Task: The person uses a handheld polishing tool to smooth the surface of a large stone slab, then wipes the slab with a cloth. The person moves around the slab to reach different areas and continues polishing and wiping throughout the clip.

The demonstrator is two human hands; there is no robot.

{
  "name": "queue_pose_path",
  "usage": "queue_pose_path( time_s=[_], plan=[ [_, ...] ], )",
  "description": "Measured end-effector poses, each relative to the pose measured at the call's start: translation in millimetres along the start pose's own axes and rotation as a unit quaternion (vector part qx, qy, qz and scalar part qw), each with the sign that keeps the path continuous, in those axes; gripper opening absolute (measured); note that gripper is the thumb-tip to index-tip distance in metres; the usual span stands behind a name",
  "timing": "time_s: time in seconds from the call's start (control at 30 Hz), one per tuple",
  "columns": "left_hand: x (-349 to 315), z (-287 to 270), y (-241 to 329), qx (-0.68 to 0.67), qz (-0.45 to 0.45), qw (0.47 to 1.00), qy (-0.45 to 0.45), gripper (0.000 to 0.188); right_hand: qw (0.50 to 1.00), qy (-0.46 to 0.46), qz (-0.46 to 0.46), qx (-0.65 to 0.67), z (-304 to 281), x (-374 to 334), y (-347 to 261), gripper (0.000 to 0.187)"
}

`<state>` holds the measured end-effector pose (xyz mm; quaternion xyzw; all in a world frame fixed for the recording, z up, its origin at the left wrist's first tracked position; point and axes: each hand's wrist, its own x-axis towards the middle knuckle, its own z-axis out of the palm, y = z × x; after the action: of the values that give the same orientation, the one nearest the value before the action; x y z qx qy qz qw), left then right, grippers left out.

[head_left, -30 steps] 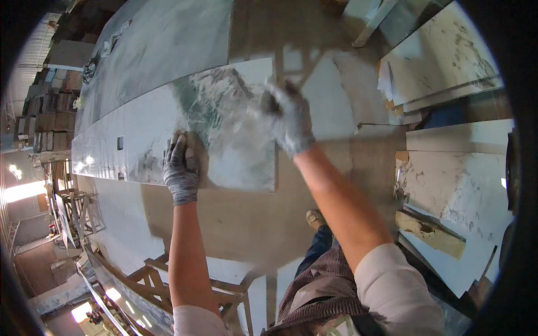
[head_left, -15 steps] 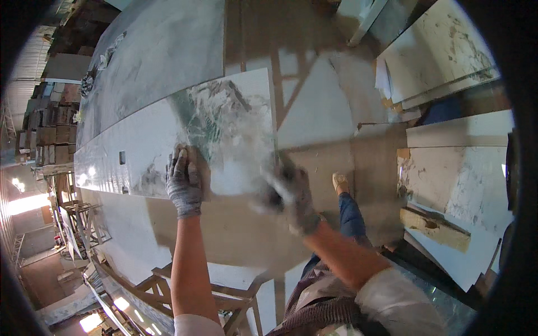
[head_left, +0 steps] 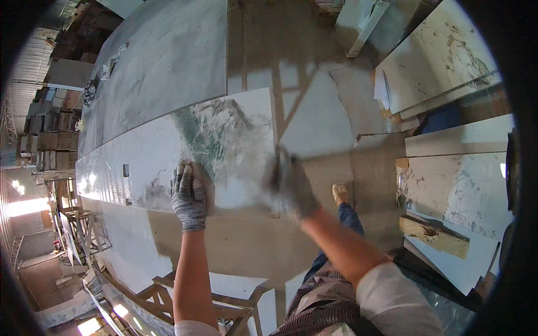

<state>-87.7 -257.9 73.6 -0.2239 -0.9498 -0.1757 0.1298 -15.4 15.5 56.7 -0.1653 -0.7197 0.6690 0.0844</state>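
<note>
A long pale panel with two small rectangular cutouts lies across a big grey slab. Toward its right end it carries a green and white smeared patch. My left hand, in a grey knit glove, lies on the panel near the front edge with its fingers stretched out, holding nothing. By the panel's right end is my right hand, gloved too and smeared by motion. Its fingers and anything in them cannot be made out.
The large grey slab stretches away beyond the panel. Wooden frames stand at the lower left, near my left forearm. On the right lean several pale boards and a yellowish block. My shoe is on the floor.
My right hand has moved a little and stays blurred. The panel and my left hand appear slightly lower in the picture, as the whole view has shifted; the left hand still rests on the panel.
</note>
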Motion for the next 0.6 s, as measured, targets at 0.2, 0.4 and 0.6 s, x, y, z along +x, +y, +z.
queue_pose_path(
  time_s=[0.2,0.4,0.6],
  plan=[
    [10,9,11,-0.002,0.013,1.000,0.008,0.039,0.981,-0.008,0.011,-0.194,-31,84,-1,0.045],
    [8,-2,8,-0.004,0.022,1.000,0.013,0.039,0.976,-0.049,-0.069,-0.201,-8,6,2,0.043],
    [14,5,15,-0.019,0.029,0.999,0.008,0.041,0.967,-0.028,0.075,-0.241,-30,83,-14,0.051]
  ],
)
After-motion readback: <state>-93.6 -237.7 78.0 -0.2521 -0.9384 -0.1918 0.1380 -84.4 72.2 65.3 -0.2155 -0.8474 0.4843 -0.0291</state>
